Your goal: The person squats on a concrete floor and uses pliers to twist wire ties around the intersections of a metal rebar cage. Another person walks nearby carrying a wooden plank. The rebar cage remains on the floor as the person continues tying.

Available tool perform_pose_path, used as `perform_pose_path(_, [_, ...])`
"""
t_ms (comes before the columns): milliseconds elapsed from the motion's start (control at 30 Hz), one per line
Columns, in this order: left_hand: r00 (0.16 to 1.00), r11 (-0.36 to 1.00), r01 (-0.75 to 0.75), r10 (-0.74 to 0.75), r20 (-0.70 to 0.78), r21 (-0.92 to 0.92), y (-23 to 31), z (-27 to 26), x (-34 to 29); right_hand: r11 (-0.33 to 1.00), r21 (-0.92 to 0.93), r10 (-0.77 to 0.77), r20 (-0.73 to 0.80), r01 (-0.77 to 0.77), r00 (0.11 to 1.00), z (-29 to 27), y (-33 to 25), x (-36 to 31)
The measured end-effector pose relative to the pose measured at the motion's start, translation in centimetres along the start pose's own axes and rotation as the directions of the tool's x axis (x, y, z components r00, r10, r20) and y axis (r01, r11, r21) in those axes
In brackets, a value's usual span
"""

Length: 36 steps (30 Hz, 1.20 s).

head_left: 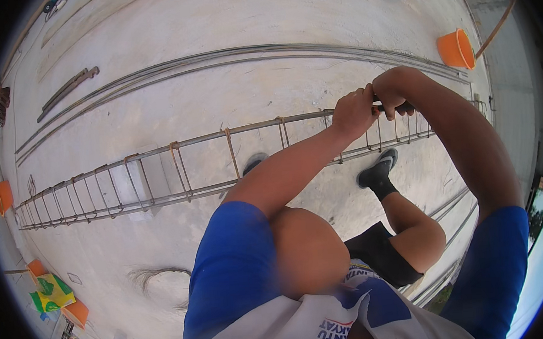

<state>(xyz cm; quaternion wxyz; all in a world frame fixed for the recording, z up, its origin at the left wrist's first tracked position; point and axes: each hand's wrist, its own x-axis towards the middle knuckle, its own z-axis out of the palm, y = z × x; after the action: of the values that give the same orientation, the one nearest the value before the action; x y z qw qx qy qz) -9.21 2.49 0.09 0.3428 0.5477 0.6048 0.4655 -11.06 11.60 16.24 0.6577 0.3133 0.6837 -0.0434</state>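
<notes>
A long cage of steel rebar (243, 128), with square stirrups along its bars, runs across in front of me. My left hand (354, 113) is closed at the cage's upper bar, right of the middle; what its fingers hold is hidden. Right beside it, my right hand (394, 91) bends down from above with its fingers curled around a dark hand tool (406, 107). A bit of red shows on the tool between the two hands. Its jaws are hidden, so I cannot tell its exact kind. Both hands are close together, nearly touching.
A pale block (131, 184) sits under the cage's left part. Beyond the cage lie long loose steel bars (213, 56) and short dark pieces (65, 94). An orange bucket (455, 49) stands far right. Thin wire (144, 280) lies near left. My shoe (377, 171) is close to the cage.
</notes>
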Motion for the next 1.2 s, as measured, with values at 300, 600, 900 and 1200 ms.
perform_pose_path(300, [0.975, 0.969, 0.123, -0.078, 0.208, -0.216, -1.1, -3.3, 2.4, 0.857, -0.444, -0.254, -0.805, -0.26, 0.537, 4.8, 1.7, 0.6])
perform_pose_path(600, [0.971, 0.984, 0.163, -0.146, 0.187, -0.079, 3.7, -2.4, 2.3, 0.99, -0.129, -0.094, -0.247, 0.063, 0.964, 1.6, 1.5, -1.7])
perform_pose_path(900, [0.999, 0.98, -0.018, 0.028, 0.045, -0.2, 1.0, -2.2, 2.6, 0.926, -0.356, -0.147, -0.647, -0.126, 0.748, 5.2, 1.8, 0.1])
perform_pose_path(1200, [0.988, 0.997, -0.049, 0.058, 0.144, -0.063, 1.7, -1.0, 3.0, 0.92, -0.379, -0.132, -0.544, -0.102, 0.829, 4.9, 1.4, -1.4])
